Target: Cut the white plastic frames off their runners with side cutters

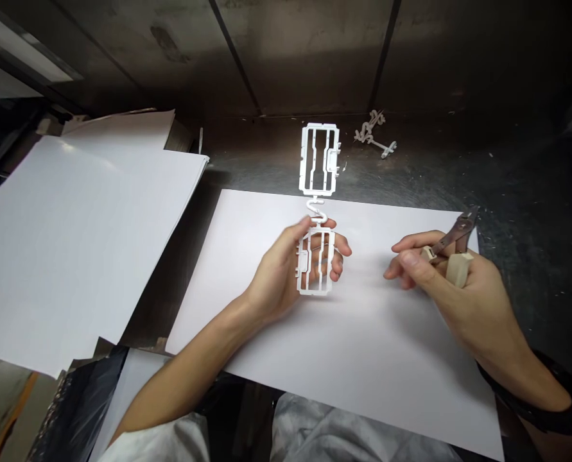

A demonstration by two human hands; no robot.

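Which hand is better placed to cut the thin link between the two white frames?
The right hand, probably: it already holds the cutters. The left hand is busy holding the white plastic frames above the paper sheet, with the link just above its fingers.

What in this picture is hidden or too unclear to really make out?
- Head view: the cutter blades are mostly hidden by the right hand; only the handles and pivot show.
- Left hand palm is partly covered by the white plastic frame it holds.
- The small white scrap on the dark bench is too small to identify.
- The paper stack is cut off by the left edge.
- The bracelet runs off the right edge.
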